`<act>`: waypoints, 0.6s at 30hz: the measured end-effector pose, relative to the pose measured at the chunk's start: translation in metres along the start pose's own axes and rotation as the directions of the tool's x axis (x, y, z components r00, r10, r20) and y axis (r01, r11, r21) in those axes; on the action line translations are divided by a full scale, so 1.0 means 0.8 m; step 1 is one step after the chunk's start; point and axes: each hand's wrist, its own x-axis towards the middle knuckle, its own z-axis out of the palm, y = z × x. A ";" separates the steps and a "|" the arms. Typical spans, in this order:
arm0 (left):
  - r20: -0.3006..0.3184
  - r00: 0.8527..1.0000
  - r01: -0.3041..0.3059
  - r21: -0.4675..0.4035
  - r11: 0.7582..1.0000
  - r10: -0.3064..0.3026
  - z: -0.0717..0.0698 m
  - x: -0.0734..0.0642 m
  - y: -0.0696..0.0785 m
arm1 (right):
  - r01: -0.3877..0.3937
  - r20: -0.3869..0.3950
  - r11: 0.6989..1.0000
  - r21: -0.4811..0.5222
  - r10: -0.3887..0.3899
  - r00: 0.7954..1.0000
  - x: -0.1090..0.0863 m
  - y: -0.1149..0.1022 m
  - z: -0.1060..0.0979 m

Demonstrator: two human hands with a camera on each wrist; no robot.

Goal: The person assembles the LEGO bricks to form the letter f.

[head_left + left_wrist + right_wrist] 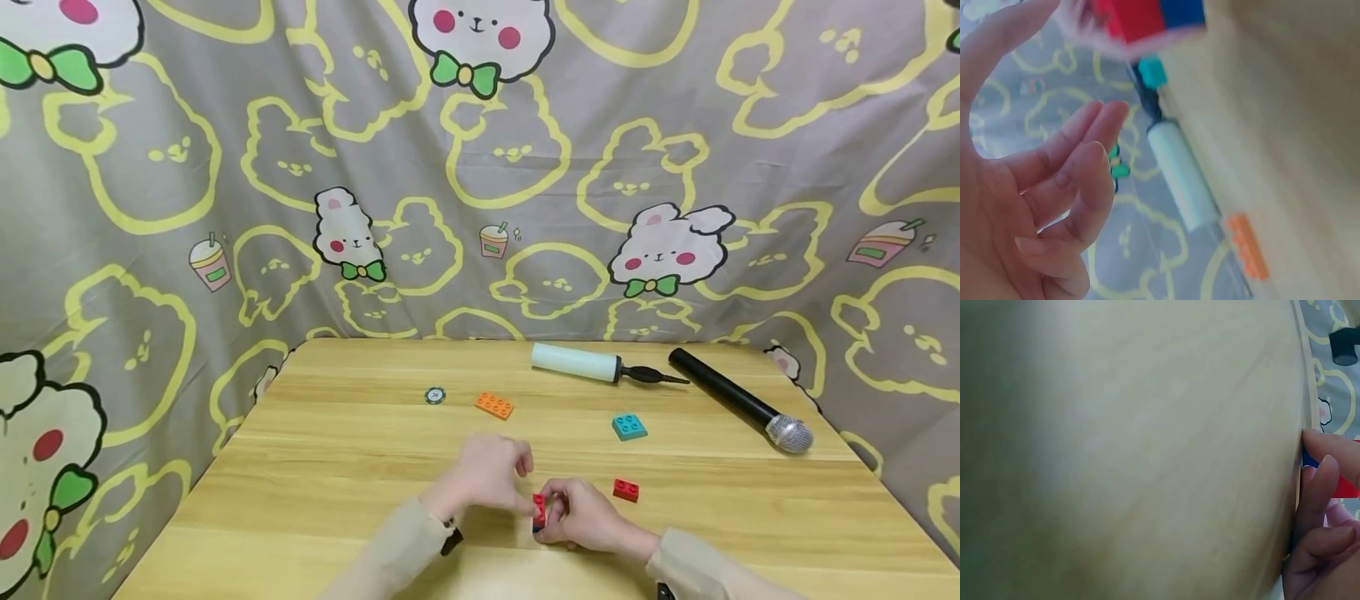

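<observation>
One table (315,475) lies before you, the mic (738,400) at far right. Near the middle, your left hand (487,471) spreads loosely, thumb beside the red-and-blue stack (539,505), contact unclear; your right hand (583,517) pinches that stack, apparently to steady it. Far left, the chip's (435,396) marking is too small to read surely.

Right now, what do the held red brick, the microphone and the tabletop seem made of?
Red brick: likely smooth moulded plastic; uniform colour, studs.
Microphone: black body, plastic or painted metal, can't tell; silvery head looks like metal mesh.
Tabletop: wood or wood-look laminate, satin; grain streaks, soft sheen.
</observation>
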 end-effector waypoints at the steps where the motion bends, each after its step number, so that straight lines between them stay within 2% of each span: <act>1: -0.011 1.000 0.013 -0.015 1.000 -0.013 -0.003 0.002 -0.005 | -0.002 0.002 1.000 0.002 0.002 1.000 0.000 0.000 0.000; 5: -0.078 0.994 0.073 -0.027 0.997 -0.075 -0.012 0.011 -0.025 | -0.010 0.008 1.000 0.006 0.010 1.000 -0.001 0.000 -0.001; 10: -0.166 0.971 0.169 -0.027 0.985 -0.171 -0.010 0.028 -0.052 | -0.024 0.002 1.000 0.000 0.024 1.000 0.000 0.000 -0.002; 13: -0.167 0.962 0.212 -0.039 0.976 -0.216 -0.006 0.040 -0.073 | -0.026 -0.003 1.000 -0.005 0.026 1.000 0.001 0.001 -0.004; 18: -0.130 0.958 0.248 -0.064 0.967 -0.255 -0.003 0.058 -0.106 | -0.024 0.001 1.000 0.000 0.024 1.000 0.002 0.003 -0.004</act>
